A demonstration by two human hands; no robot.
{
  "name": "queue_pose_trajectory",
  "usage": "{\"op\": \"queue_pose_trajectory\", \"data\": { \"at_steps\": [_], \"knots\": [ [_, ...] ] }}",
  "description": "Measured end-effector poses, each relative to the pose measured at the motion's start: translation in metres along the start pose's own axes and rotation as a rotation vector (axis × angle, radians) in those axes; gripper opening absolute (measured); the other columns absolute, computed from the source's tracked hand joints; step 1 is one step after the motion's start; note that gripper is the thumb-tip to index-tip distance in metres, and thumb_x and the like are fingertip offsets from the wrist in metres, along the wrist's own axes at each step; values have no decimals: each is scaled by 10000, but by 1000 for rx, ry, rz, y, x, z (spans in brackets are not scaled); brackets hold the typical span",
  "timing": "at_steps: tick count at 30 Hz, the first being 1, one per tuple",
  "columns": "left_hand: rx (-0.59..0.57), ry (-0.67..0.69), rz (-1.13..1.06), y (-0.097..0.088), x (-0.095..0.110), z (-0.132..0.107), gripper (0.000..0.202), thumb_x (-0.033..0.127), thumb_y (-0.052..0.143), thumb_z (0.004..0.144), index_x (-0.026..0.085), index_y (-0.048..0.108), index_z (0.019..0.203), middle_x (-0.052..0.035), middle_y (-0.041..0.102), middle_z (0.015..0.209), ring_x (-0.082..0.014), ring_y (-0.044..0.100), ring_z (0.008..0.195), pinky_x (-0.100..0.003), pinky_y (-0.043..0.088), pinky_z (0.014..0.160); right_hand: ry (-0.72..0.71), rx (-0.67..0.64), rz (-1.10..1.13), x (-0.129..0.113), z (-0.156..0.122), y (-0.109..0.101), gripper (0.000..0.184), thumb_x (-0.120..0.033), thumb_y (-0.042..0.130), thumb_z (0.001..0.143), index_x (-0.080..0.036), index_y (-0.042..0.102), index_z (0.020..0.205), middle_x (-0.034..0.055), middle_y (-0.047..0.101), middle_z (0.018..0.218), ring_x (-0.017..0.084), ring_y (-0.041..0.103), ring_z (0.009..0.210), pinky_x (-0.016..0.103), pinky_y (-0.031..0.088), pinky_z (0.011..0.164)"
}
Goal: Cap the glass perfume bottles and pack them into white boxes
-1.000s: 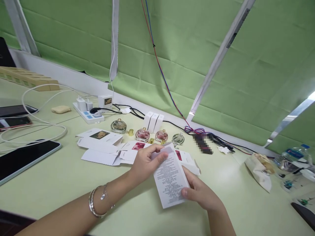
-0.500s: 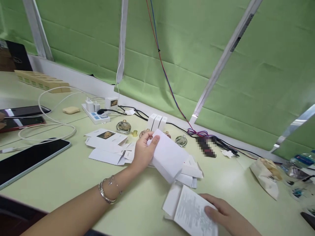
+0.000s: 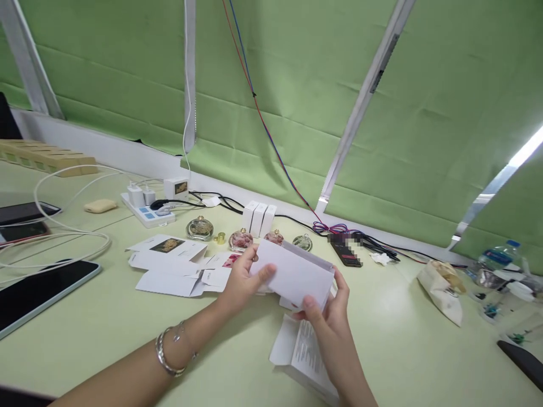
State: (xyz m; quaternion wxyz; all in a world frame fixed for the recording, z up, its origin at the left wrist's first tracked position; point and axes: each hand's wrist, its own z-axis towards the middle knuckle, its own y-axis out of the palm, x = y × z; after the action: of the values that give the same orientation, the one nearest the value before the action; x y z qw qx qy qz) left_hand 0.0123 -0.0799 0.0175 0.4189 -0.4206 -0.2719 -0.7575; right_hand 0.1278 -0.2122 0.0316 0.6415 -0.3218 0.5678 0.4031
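Observation:
Between both hands is a plain white carton (image 3: 292, 271), raised above the table and tilted, with a long opening along its far side. My left hand (image 3: 244, 282) pinches its left end, thumb on the near face. At the carton's right end, my right hand (image 3: 333, 322) grips with the thumb in front and fingers behind. Below, a printed white box (image 3: 303, 347) with an open flap lies on the table, partly covered by my right forearm. Flattened white cartons (image 3: 169, 280) lie to the left; one carries a gold picture.
Round glass bottles with flowers, such as the left one (image 3: 199, 228), stand behind, near small white boxes (image 3: 259, 219). A power strip (image 3: 148, 212), phone (image 3: 51, 288) and white cables lie left. To the right are a cloth pouch (image 3: 441, 291) and a plastic bottle (image 3: 498, 257).
My right hand has let go of the printed box, which now lies on the table, and has taken the right end of the white carton. The carton has turned closer to level. The view has shifted right.

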Motion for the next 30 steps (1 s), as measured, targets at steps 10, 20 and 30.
{"op": "queue_pose_trajectory", "data": {
  "at_steps": [10,20,30],
  "knots": [
    [-163,-32,60,10,4,-9,493,382,691,707,174,498,1110,-108,595,1071,-247,599,926,-338,530,706,-21,71,-188,6,-6,-30,516,-643,297,849,-259,420,1172,48,553,1025,195,536,792,354,450,796],
    [-66,-115,28,10,4,-5,642,387,737,659,182,416,1177,-102,632,1063,-275,587,1016,-376,508,807,-4,152,-258,6,-3,-30,491,-638,517,751,-181,609,904,8,583,649,183,531,589,307,453,593],
    [-219,-235,-128,8,-6,2,412,547,523,805,143,596,838,-1,591,618,-129,532,544,-235,403,514,-45,229,-459,0,11,-97,418,-585,552,721,-183,558,611,37,601,583,191,550,578,300,441,576]
  ]
}}
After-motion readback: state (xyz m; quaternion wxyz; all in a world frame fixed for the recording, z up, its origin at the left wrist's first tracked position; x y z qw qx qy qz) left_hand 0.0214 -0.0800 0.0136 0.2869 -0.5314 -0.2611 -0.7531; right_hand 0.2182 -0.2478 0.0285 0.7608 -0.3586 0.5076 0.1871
